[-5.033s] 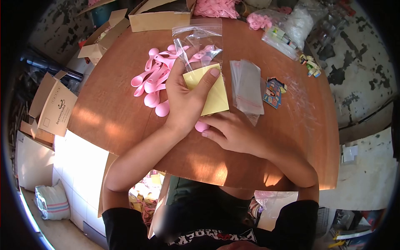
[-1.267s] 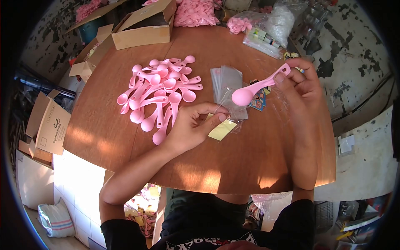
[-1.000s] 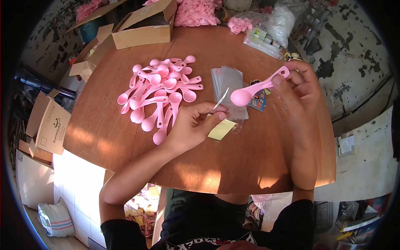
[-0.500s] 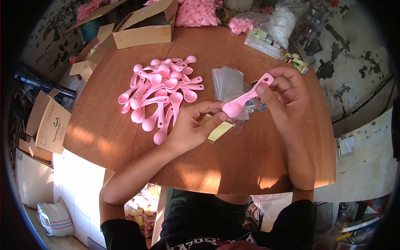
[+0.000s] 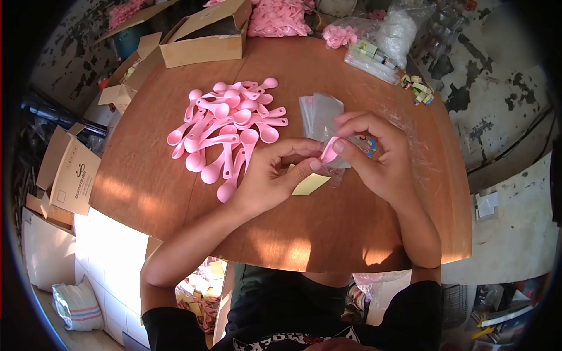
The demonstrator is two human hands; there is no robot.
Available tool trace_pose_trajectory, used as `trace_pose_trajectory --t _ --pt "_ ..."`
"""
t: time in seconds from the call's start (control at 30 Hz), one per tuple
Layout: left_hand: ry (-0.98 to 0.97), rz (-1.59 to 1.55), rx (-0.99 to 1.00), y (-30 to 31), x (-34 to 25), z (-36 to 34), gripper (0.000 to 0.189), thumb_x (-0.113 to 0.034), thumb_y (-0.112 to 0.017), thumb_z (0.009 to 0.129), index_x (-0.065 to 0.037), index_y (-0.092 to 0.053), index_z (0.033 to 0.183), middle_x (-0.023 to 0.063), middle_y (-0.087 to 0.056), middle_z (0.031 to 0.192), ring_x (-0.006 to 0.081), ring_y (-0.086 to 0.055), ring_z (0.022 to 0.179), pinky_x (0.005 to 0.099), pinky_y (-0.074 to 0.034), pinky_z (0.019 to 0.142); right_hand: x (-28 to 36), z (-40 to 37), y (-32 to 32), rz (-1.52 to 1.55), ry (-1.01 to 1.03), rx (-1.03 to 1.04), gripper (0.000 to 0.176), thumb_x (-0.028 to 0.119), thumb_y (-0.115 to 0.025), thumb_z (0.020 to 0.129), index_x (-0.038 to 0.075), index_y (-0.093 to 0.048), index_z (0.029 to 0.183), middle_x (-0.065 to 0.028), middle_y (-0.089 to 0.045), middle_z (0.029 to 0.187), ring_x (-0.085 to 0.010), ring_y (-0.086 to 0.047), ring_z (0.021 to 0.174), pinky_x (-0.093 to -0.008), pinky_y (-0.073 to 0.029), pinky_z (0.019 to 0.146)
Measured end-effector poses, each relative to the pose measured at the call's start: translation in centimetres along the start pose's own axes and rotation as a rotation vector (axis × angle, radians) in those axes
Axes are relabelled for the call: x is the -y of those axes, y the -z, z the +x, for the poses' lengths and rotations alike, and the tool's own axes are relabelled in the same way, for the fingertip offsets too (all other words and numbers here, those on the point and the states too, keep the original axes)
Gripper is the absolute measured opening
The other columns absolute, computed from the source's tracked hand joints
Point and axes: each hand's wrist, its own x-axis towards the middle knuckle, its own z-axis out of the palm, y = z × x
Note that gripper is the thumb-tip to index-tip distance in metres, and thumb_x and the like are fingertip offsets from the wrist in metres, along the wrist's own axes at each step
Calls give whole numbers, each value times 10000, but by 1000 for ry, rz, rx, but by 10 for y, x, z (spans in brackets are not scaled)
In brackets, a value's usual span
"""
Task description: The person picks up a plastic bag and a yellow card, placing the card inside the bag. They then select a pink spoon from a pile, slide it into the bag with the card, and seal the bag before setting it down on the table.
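A pink measuring spoon (image 5: 331, 150) is held over the table in front of me, turned so that little of its length shows. My left hand (image 5: 280, 168) pinches its lower end between thumb and fingers. My right hand (image 5: 374, 153) curls around the upper end, the thumb against it and the fingertips slightly blurred. Beneath my left hand lies a pale yellow card (image 5: 310, 183) by clear plastic. Behind the hands, clear plastic bags (image 5: 322, 111) are fanned out. A small colourful printed piece (image 5: 370, 146) shows partly behind my right hand. Left of my hands, pink spoons (image 5: 225, 126) lie in a loose pile.
The brown wooden table (image 5: 146, 193) has a curved edge. At its back stand an open cardboard box (image 5: 202, 50), a bag of pink pieces (image 5: 278, 20) and a clear plastic pack (image 5: 369, 63). Small printed packets (image 5: 417, 89) lie at the back right. Another carton (image 5: 73, 169) stands at left.
The spoon has turned from lying lengthwise between my hands to a foreshortened pose. My right hand has come left and slightly down, nearer my left hand, which has barely moved.
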Motion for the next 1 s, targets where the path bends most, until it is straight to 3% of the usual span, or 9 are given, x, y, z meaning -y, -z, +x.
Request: trace_pose_trajectory --t 0.07,0.17,0.33,0.4,0.47,0.53,0.87,0.93,1.0 --pt "6 -19 13 -1 -2 0 280 -41 -624 918 55 -584 1178 106 -661 1098 143 -637 975 276 -516 866 -3 -4 6 274 -320 108 106 45 -707 808 4 -639 879 -63 -656 938 -113 -612 899 -278 -483 789" --pt "-73 42 -58 -2 -3 0 297 -80 -635 915 39 -583 1182 116 -629 1140 171 -608 1045 307 -483 916 10 -2 15 361 -420 -30 109 24 -699 831 11 -638 921 -59 -646 955 -116 -613 916 -264 -483 815" --pt "-200 269 -113 9 -1 4 316 -186 -656 896 -4 -600 1147 133 -558 1178 244 -521 1155 366 -382 1006 35 -2 42 296 -223 -452 150 -9 -684 852 8 -623 989 -78 -624 1015 -135 -616 917 -276 -496 868" --pt "-205 285 -120 8 2 4 309 -189 -654 897 -8 -604 1143 130 -554 1188 246 -513 1164 365 -378 1009 26 -4 52 48 246 -618 150 -18 -673 855 -11 -618 995 -89 -618 1059 -139 -616 927 -280 -507 862" --pt "-215 302 -122 5 5 3 303 -192 -652 899 -13 -607 1139 127 -550 1197 247 -505 1174 364 -374 1013 25 1 47 -23 146 -558 150 -16 -664 863 -30 -637 1010 -95 -636 1030 -145 -627 909 -274 -517 841" --pt "-199 346 -130 4 4 4 332 -210 -657 897 -23 -596 1165 129 -543 1206 246 -503 1177 367 -383 1007 20 10 48 242 -302 -96 138 -4 -664 857 -37 -672 991 -107 -662 959 -153 -638 885 -274 -519 791" --pt "-134 58 -4 0 -3 1 373 -159 -666 898 9 -556 1212 112 -591 1177 210 -567 1119 354 -449 977 9 2 24 153 -37 207 145 87 -719 810 20 -716 939 -87 -697 815 -167 -639 699 -268 -454 602" --pt "27 -234 145 3 -4 -2 311 -75 -631 919 14 -560 1209 94 -643 1069 173 -643 967 304 -520 872 6 2 20 163 -31 203 147 95 -726 806 22 -716 933 -82 -696 806 -164 -634 681 -264 -450 595" --pt "-19 -141 49 -3 -5 0 260 -27 -599 933 13 -579 1189 68 -674 938 96 -646 783 221 -523 684 5 2 21 171 -25 202 150 104 -732 802 25 -716 928 -76 -696 796 -161 -628 663 -260 -446 588"
